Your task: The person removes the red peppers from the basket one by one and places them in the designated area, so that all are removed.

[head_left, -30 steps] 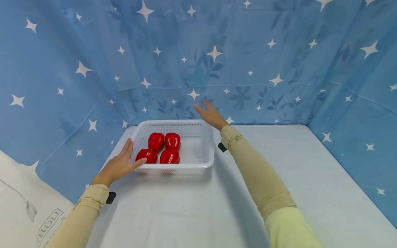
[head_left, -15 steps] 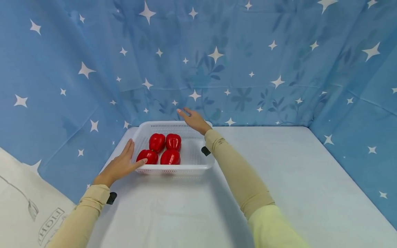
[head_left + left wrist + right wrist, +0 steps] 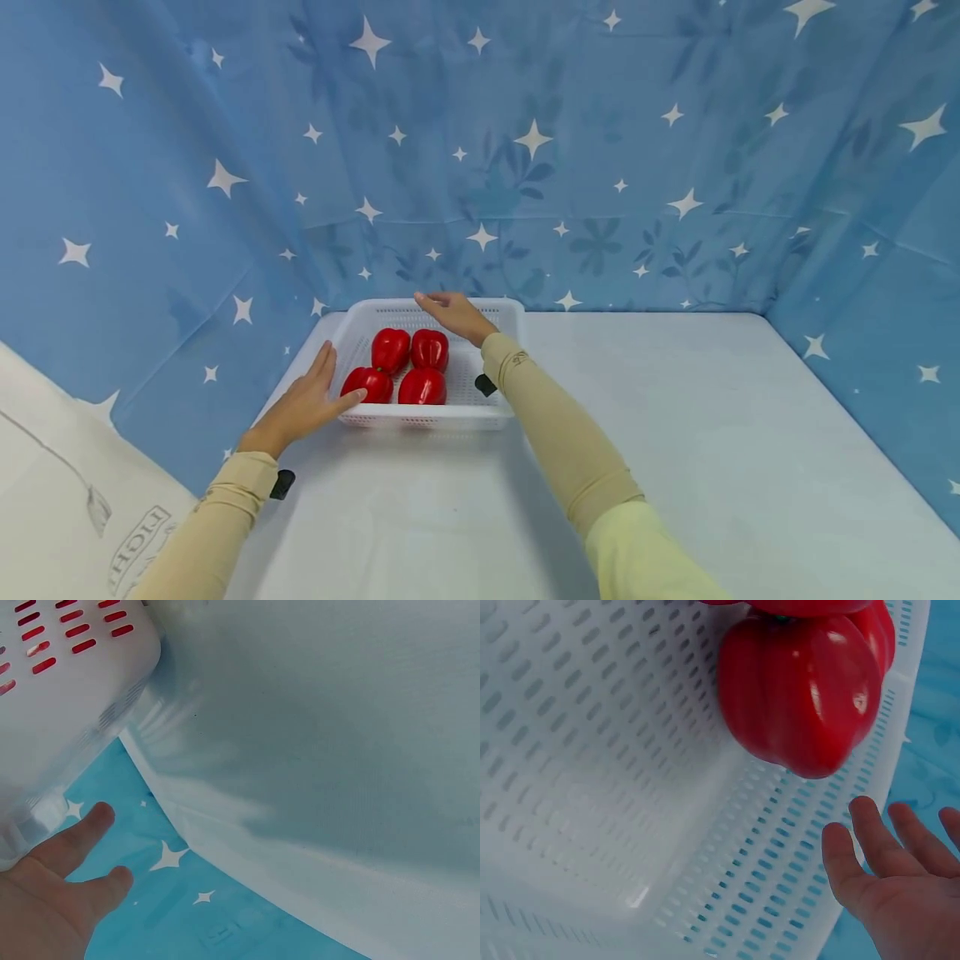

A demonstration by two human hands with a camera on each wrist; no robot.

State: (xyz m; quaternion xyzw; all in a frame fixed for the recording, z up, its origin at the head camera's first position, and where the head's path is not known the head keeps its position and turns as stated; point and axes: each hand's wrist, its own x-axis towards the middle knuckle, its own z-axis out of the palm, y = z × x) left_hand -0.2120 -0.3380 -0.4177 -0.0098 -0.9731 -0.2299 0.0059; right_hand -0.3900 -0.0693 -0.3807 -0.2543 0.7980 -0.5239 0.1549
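Several red bell peppers (image 3: 422, 387) sit together in the left half of a white plastic basket (image 3: 483, 411). My left hand (image 3: 300, 406) is at the basket's front left corner, fingers straight along the outer side and thumb near the front rim. In the left wrist view two digits of that hand (image 3: 56, 892) show beside the slotted basket wall (image 3: 67, 697). Over the back of the basket, my right hand (image 3: 459, 317) reaches with extended fingers and holds nothing. In the right wrist view a pepper (image 3: 795, 694) lies close to its fingertips, apart from them.
The basket stands at the back left of a white table (image 3: 675, 417). Behind the table hangs a blue curtain (image 3: 615, 150) with white stars, which also runs along both sides. A cream cloth (image 3: 52, 500) with printed letters lies at the lower left.
My right hand has moved left and down, from beyond the basket's back right corner to over its back part. My left hand stays at the left corner. The peppers have not moved within the basket.
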